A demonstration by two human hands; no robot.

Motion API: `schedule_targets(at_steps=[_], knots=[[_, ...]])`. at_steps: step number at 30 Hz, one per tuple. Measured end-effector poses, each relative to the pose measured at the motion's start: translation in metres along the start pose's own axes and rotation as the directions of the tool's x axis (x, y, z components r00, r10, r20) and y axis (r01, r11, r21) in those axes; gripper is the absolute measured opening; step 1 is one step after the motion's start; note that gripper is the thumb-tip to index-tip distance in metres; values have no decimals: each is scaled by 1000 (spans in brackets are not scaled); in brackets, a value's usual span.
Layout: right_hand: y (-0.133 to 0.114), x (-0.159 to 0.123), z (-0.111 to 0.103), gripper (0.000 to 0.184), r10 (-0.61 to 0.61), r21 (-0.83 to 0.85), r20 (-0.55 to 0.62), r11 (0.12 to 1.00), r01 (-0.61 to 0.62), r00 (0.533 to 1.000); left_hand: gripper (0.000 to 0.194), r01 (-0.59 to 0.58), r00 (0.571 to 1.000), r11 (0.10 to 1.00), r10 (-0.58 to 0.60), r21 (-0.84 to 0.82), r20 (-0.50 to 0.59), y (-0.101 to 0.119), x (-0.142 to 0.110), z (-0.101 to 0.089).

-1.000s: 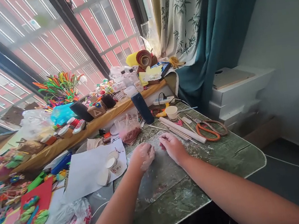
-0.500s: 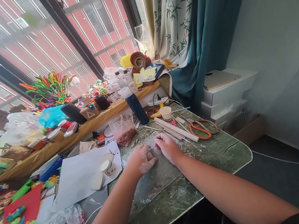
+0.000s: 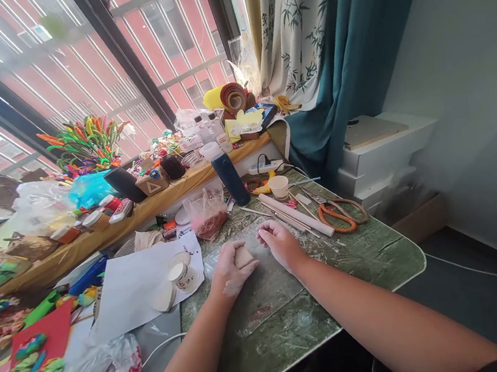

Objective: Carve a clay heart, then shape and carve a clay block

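Observation:
My left hand (image 3: 228, 276), dusted with pale powder, is curled around a light beige lump of what looks like clay (image 3: 243, 257). The lump shows a flattish face between thumb and fingers, just above the clear sheet (image 3: 268, 287) on the table. To its right, a short gap away, my right hand (image 3: 282, 245) has its fingertips drawn together. Whatever it may hold is hidden. Beyond the right hand lie a pale rolling pin (image 3: 310, 219) and thin wooden sticks (image 3: 287, 216).
Orange-handled scissors (image 3: 341, 216), a paper cup (image 3: 279, 187) and a dark blue bottle (image 3: 230, 179) stand or lie at the back. A bag of reddish material (image 3: 210, 220) is beside the bottle. On the left, a white jar (image 3: 182, 277) and round pale discs rest on white paper (image 3: 127, 287).
My left hand has turned and opened somewhat, so the beige lump shows now where the fingers hid it before. My right hand stays pinched nearby. The camera view has shifted slightly.

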State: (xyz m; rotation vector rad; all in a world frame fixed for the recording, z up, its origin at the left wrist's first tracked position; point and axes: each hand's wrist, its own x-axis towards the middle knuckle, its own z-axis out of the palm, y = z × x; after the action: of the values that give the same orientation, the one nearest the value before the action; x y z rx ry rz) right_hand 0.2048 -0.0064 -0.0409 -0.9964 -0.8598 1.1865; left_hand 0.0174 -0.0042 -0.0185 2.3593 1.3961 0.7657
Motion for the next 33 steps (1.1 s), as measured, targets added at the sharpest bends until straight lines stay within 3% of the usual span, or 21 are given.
schedule_targets(at_steps=[4, 12, 18, 21, 25, 30, 33], knots=[[2, 1, 0, 15, 0, -3, 3, 1000, 0, 1000, 47, 2, 999, 1000, -2, -6, -34, -1, 0, -4], [3, 4, -2, 14, 6, -27, 31, 1000, -5, 1000, 63, 38, 996, 999, -35, -39, 86, -5, 6, -14], [-3, -7, 3, 25, -26, -26, 133, 999, 29, 991, 52, 124, 990, 979, -133, -164, -45, 0, -4, -2], [-5, -14, 6, 25, -45, -65, 175, 996, 58, 983, 53, 146, 986, 976, -156, -160, -56, 5, -13, 9], [-3, -13, 3, 18, -58, -122, 102, 990, 70, 993, 56, 138, 990, 980, -141, -146, -13, 9, -13, 9], [4, -2, -2, 17, -49, -119, 13, 992, 50, 999, 55, 36, 992, 995, -47, -96, -116, 5, -7, -2], [6, -1, -2, 17, -44, -102, -2, 994, 43, 999, 54, -42, 999, 999, 42, 5, 2, 3, -7, -6]])
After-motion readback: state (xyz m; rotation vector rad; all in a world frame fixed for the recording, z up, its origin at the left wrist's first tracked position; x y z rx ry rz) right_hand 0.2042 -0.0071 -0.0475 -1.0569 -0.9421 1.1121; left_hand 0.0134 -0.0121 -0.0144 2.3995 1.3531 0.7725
